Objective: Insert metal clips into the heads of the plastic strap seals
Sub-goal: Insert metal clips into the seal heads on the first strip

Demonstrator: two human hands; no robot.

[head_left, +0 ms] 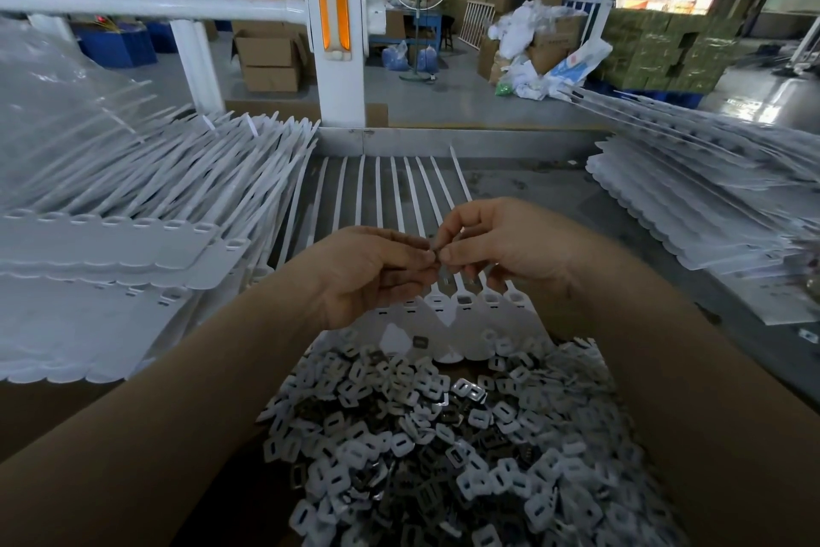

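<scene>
One tiny metal clip [436, 254] is pinched between both hands right now, held up just above the row of strap seals [461, 307] lying flat on the work table [554, 191]. The left hand [368, 276] has thumb and fingertips closed on it from one side, the right hand [497, 249] pinches it from the other with its spare fingers curled loosely. Honestly the clip is too small and blurry to tell which way it's facing.

My read: this is the sort-out-the-clip step, getting it oriented (or splitting two stuck ones) before it goes in. A couple of the seal heads under the hands look like they already have something dark in their slots, others look plain white, so I'd guess the row is only partly done.

Next move probably needs the clip turned flat, lined up with an empty head slot just below, and pressed straight down until it seats. Fiddly, since the slots are close together.

Nearer the camera there's a huge pile of loose clips [443, 449]. Stacks of white seal sheets sit on the left [111, 245] and right [710, 209], with a white post [339, 36] behind the table.
</scene>
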